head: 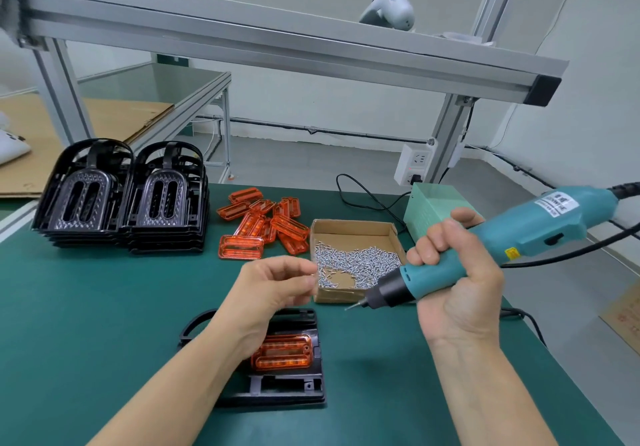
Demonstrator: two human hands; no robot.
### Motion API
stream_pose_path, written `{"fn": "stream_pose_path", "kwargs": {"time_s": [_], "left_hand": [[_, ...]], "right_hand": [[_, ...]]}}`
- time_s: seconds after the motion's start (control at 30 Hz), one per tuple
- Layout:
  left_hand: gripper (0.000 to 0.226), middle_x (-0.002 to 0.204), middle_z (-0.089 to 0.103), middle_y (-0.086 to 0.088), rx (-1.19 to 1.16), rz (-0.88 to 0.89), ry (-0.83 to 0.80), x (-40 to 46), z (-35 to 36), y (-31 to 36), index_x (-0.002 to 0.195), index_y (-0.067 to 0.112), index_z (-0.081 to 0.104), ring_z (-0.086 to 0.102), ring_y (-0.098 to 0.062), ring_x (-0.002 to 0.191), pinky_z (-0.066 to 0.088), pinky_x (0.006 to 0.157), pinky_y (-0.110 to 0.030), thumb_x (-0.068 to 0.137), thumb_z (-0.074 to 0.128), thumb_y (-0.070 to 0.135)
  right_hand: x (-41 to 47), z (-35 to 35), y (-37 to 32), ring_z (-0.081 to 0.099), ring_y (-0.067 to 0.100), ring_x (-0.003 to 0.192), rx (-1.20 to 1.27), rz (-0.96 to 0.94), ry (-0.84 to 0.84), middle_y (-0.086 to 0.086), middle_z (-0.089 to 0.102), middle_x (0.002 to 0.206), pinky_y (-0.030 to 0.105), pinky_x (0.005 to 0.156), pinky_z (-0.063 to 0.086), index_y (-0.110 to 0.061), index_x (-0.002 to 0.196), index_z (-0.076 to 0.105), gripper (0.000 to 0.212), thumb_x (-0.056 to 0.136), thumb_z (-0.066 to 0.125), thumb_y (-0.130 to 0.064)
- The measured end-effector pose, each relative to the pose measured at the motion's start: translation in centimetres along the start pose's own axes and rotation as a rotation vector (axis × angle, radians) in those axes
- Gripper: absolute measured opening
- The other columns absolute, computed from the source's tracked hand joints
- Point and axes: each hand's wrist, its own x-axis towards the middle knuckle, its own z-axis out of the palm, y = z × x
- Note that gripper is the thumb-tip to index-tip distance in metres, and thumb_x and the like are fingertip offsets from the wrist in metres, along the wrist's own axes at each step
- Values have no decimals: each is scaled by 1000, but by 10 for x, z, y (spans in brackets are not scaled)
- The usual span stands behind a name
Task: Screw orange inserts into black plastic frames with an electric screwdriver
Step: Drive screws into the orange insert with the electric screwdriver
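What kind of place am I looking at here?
Probably a small factory assembly bench: a green work mat, stacks of black plastic frames, a cardboard box of small silver screws, and a teal corded electric screwdriver held in the right hand.

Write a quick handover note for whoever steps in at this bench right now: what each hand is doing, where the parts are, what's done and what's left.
Right hand grips the screwdriver, lifted, bit pointing left over the mat.
Left hand hovers by the screw box, fingertips pinched; too blurred to tell if it holds a screw.
Frame lies on the mat in front, with an orange insert seated in it; the screwdriver is not on it, and whether any screws are in can't be told.
Loose inserts are piled behind, and two frame stacks stand back left.
Left: load a screw, fasten this insert, then work through the stacks.
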Motion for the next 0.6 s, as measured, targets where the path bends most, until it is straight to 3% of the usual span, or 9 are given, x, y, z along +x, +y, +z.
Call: {"fn": "stream_pose_path", "kwargs": {"time_s": [0.23, 0.6], "left_hand": [[20, 76, 69, -10, -111, 49, -44, -39, -5, 4, 78, 15, 74, 61, -13, 66, 52, 62, -20, 58, 77, 15], [23, 71, 68, -9, -52, 95, -28, -54, -4, 2, 70, 11, 74, 60, -11, 64, 50, 63, -17, 51, 81, 23]], "right_hand": [[-11, 28, 3, 38, 7, 42, 121, -20, -93, -6, 41, 57, 18, 46, 37, -20, 82, 53, 3, 81, 53, -18], [-20, 35, 3, 38, 7, 42, 114, -3, -141, -6, 41, 57, 19, 46, 37, -20, 82, 54, 4, 82, 52, -17]]}}
